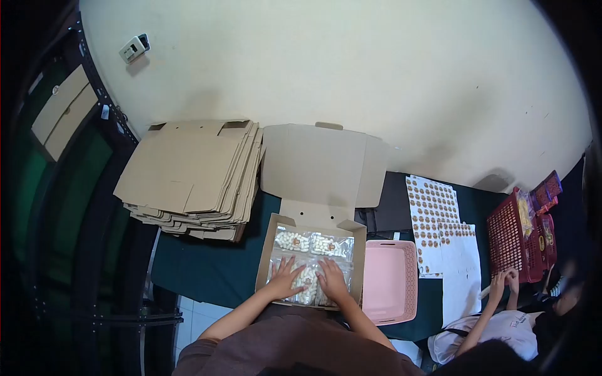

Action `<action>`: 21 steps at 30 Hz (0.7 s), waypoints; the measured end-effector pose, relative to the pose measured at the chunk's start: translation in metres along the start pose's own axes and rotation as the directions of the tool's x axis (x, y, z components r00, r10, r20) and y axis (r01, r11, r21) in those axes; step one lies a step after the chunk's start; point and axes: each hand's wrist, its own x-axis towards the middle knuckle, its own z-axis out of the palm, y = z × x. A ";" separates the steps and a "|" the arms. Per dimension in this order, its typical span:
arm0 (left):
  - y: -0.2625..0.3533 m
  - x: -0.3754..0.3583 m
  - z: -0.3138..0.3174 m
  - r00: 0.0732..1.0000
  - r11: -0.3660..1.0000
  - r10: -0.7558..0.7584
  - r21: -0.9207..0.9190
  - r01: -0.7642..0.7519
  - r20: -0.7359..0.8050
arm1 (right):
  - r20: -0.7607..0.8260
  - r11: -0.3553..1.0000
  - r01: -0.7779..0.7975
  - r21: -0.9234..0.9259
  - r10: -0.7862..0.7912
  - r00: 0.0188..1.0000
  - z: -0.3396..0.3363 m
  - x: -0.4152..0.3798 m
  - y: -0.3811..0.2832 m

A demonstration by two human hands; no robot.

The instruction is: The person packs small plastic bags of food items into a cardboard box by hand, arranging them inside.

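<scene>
An open cardboard box stands on the table right in front of me, its lid raised against the wall. Inside lie several clear plastic bags filled with small white pieces, some with a round brown sticker. My left hand rests with fingers spread on the near-left bag. On the near-right bag lies my right hand, its fingers also stretched out. Neither hand grips anything. The hands partly cover the two near bags.
Flattened cardboard boxes are stacked at left. A pink basket sits right of the box, beside sheets of round stickers. Farther right are a red basket with packets and another person's hands. A dark rack stands left.
</scene>
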 end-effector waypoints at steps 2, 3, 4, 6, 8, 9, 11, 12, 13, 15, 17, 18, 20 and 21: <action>0.001 0.014 -0.008 0.999 0.999 -0.025 0.024 0.026 -0.026 | -0.031 1.000 -0.014 0.020 0.015 0.999 -0.009 0.011 0.002; -0.001 0.022 -0.011 0.996 1.000 -0.011 0.026 0.014 -0.085 | -0.046 1.000 -0.019 0.002 0.019 0.999 -0.011 0.016 0.004; -0.002 0.029 -0.016 0.989 1.000 0.004 0.030 0.000 -0.145 | -0.045 1.000 -0.019 0.004 0.019 0.999 -0.012 0.021 0.005; -0.009 0.043 -0.020 0.988 0.998 -0.008 0.054 0.017 -0.155 | -0.049 0.996 -0.073 -0.052 0.071 0.996 -0.014 0.030 0.006; -0.024 0.060 -0.015 0.980 0.996 -0.048 0.059 0.060 -0.192 | 0.003 0.987 -0.121 -0.107 0.122 0.993 -0.012 0.036 0.011; -0.025 0.062 -0.017 0.981 0.992 -0.074 0.084 0.090 -0.180 | 0.055 0.976 -0.156 -0.151 0.166 0.985 -0.012 0.037 0.013; -0.026 0.062 -0.017 0.982 0.987 -0.123 0.082 0.136 -0.141 | 0.123 0.959 -0.199 -0.200 0.226 0.966 -0.009 0.036 0.017; -0.026 0.061 -0.016 0.980 0.980 -0.175 0.082 0.183 -0.096 | 0.121 0.959 -0.202 -0.199 0.229 0.966 -0.010 0.035 0.016; -0.026 0.060 -0.014 0.981 0.976 -0.176 0.113 0.185 -0.083 | 0.123 0.957 -0.209 -0.202 0.237 0.964 -0.011 0.033 0.015; -0.026 0.058 -0.011 0.982 0.974 -0.176 0.128 0.185 -0.074 | 0.117 0.953 -0.223 -0.205 0.250 0.961 -0.010 0.031 0.014; -0.027 0.055 -0.010 0.981 0.972 -0.182 0.140 0.190 -0.066 | 0.108 0.957 -0.213 -0.198 0.237 0.965 -0.009 0.030 0.015; -0.027 0.054 -0.011 0.981 0.973 -0.177 0.136 0.187 -0.076 | 0.097 0.959 -0.201 -0.198 0.224 0.970 -0.008 0.030 0.015; -0.023 0.051 -0.011 0.981 0.974 -0.174 0.131 0.184 -0.086 | 0.091 0.962 -0.199 -0.189 0.219 0.972 -0.008 0.029 0.015; -0.020 0.050 -0.010 0.979 0.973 -0.142 0.161 0.165 -0.145 | 0.076 0.961 -0.193 -0.200 0.211 0.974 -0.009 0.030 0.013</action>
